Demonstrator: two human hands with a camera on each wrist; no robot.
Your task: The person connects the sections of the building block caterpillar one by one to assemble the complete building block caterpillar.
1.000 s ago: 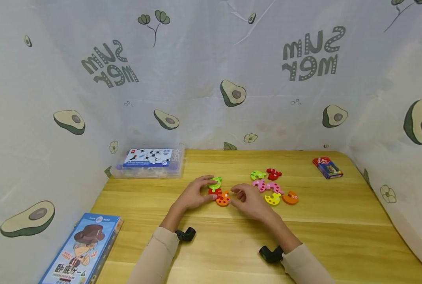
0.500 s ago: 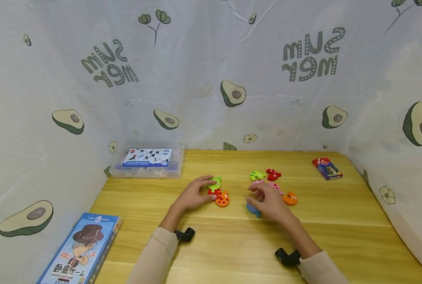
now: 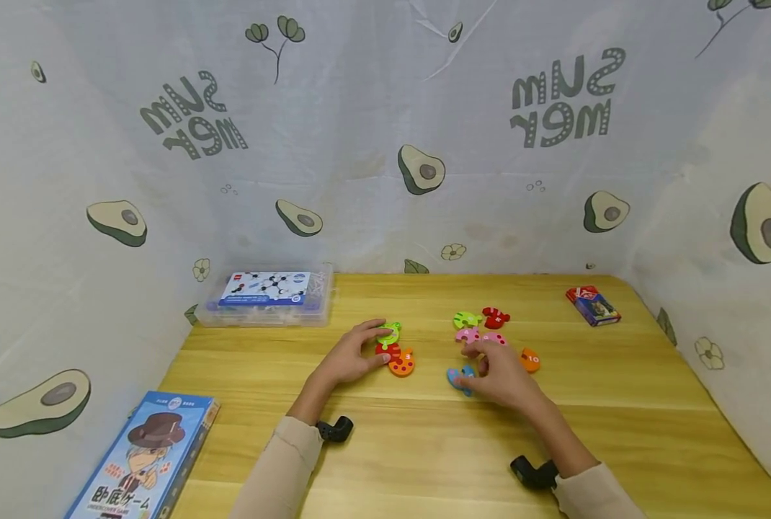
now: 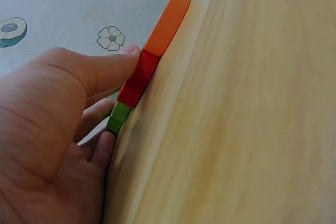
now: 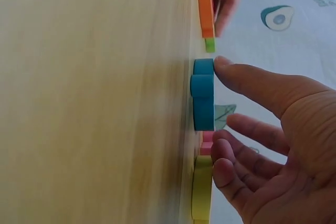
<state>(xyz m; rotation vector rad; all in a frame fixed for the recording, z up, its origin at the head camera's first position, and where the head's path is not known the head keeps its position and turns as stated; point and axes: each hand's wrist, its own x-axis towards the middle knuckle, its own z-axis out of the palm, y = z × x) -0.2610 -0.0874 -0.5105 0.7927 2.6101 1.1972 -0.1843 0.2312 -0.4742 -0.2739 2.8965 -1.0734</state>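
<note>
Three flat curved puzzle pieces lie joined: a green piece (image 3: 390,333), a red piece (image 3: 392,351) and an orange piece (image 3: 401,363) marked 3. My left hand (image 3: 351,355) holds this group, thumb on the red piece and fingertips at the green one. To the right, my right hand (image 3: 498,373) is low over a blue puzzle piece (image 5: 203,103). Its thumb tip is right at the blue piece's edge, the other fingers apart and loosely bent. Those fingers are close to a yellow puzzle piece (image 5: 201,190), which the hand hides in the head view.
Beyond my right hand lie pink pieces (image 3: 467,334), a lime piece (image 3: 466,319), a dark red piece (image 3: 496,317) and an orange piece marked 10 (image 3: 530,360). A clear plastic case (image 3: 269,297), a blue game box (image 3: 140,461) and a small card box (image 3: 593,305) stand around the table.
My right hand has moved right, away from the orange piece marked 3, to the blue piece, which has come into view. My left hand stays on the joined pieces.
</note>
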